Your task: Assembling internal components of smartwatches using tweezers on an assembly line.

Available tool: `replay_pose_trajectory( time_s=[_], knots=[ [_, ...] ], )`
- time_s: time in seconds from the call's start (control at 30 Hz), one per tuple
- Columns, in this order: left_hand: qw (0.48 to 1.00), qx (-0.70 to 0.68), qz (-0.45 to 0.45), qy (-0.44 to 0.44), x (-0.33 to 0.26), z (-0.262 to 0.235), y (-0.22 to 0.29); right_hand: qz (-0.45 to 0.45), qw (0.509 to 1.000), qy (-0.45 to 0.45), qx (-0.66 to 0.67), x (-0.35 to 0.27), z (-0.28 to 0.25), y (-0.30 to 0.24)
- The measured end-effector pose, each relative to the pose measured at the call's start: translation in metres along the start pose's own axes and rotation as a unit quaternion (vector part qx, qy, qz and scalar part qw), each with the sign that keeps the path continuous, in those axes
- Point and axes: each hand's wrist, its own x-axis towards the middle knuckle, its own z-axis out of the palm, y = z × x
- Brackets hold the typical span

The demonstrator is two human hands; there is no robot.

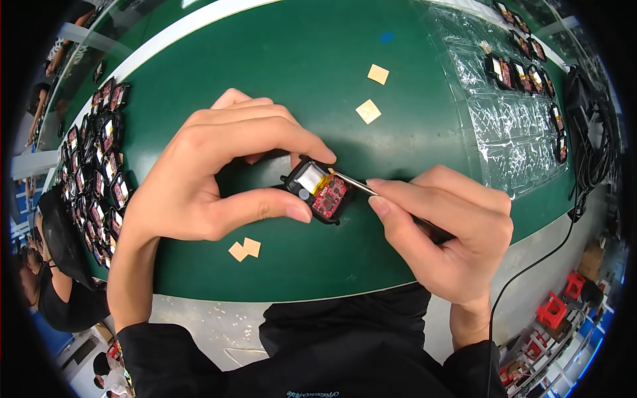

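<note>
Holding an open black module (319, 188) over green table (265, 60)

Pinches it in left hand (192, 169), between thumb and fingers, slanted lengthwise upper left to lower right, red board (331, 198) lowermost. Pinches tweezers (357, 184) in right hand (458, 229), crossing its upper-right edge. Has cream squares (368, 111) nearby, clustered units (108, 134) left, clear tray (509, 142) right.

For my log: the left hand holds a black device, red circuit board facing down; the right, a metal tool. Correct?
The red circuit board faces up, not down, in the head view. The left hand does hold the black device; the rest stands.
</note>
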Motion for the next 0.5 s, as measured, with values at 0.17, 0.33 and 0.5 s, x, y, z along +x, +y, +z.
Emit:
replay_pose_trajectory(
  time_s=[0.17, 0.33, 0.5],
  knots=[
    [1.000, 0.022, 0.007, -0.003, 0.0005, 0.0009, -0.0008, 0.000, 1.000, -0.006, 0.001, -0.0004, -0.0010, 0.0016],
    [1.000, 0.018, 0.004, 0.006, 0.0011, 0.0034, 0.0024, 0.009, 1.000, -0.015, 0.007, 0.0004, -0.0004, 0.0003],
    [1.000, 0.020, 0.020, -0.002, 0.0025, 0.0021, 0.0043, -0.008, 1.000, -0.006, 0.002, 0.0003, 0.0020, 0.0017]
  ],
)
